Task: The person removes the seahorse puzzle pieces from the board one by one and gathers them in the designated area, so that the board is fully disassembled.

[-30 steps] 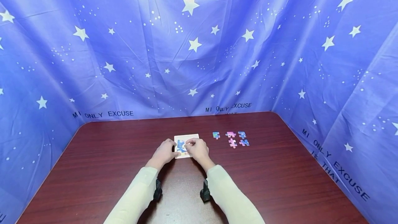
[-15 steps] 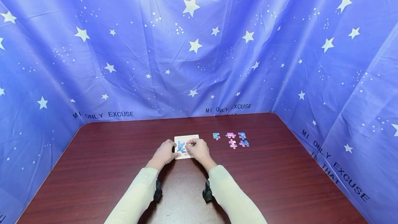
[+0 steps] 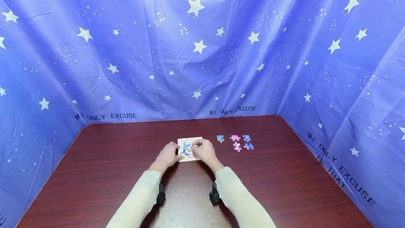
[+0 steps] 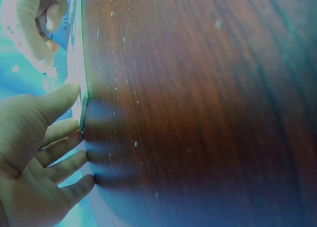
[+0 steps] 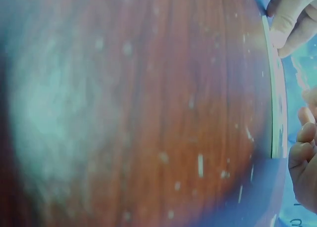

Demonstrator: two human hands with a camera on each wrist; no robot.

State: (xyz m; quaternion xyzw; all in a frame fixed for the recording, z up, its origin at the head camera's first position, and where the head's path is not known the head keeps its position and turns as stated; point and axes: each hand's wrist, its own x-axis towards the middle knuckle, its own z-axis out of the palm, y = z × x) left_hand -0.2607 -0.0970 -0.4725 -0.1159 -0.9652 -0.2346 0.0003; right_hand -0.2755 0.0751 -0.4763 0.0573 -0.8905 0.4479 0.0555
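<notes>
A white-bordered puzzle board [image 3: 190, 139] with a blue picture lies flat on the table. My left hand [image 3: 166, 155] holds its left side, the thumb at the near corner and the fingers along the edge; in the left wrist view the other fingers of that left hand [image 4: 44, 153] rest spread on the table. Over the board's right part, my right hand [image 3: 205, 152] has its fingers curled and pinches a small puzzle piece, mostly hidden by the fingers. The right wrist view shows the curled fingers of the right hand [image 5: 304, 160] just above the board's thin edge [image 5: 276, 103].
Right of the board lie several loose jigsaw pieces: a blue-green piece [image 3: 220, 138] apart, and a group with a pink piece [image 3: 237, 146] and a blue piece [image 3: 249, 146]. A star-patterned blue curtain [image 3: 177, 62] closes off the dark red wooden table [image 3: 110, 157] behind and at the sides.
My right hand has shifted slightly to the right over the board, baring more of the picture. The left hand and the loose pieces stay where they were.
</notes>
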